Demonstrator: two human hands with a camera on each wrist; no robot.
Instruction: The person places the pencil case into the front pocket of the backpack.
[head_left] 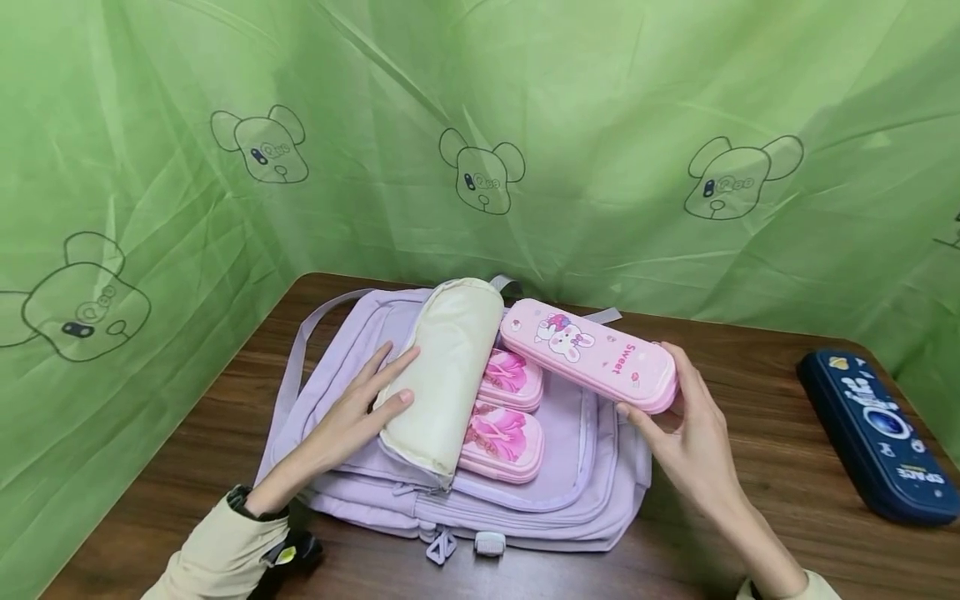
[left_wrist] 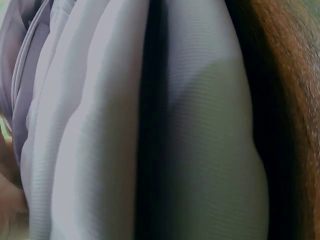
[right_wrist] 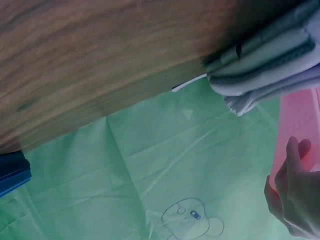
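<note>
A lilac backpack (head_left: 360, 333) lies on the table, its front pocket flap (head_left: 446, 367) folded back with the cream lining showing. Across this flap rests my left hand (head_left: 352, 417), fingers spread and fairly straight. My right hand (head_left: 693, 433) grips the right end of a pink pencil case (head_left: 592, 350) with a bunny print and the word Sweet. The far end of that case overlaps the pocket in the head view. Two pink flower-printed cases (head_left: 513, 375) lie in the pocket, partly covered by the flap. The right wrist view shows fingers curled at the pink case's edge.
A dark blue space-print pencil case (head_left: 877, 433) lies on the wooden table (head_left: 750, 367) at the right. Green cloth (head_left: 600, 100) with bear drawings hangs behind and at the sides. Zip pulls (head_left: 441, 547) hang at the backpack's near edge, and a strap loops at its left.
</note>
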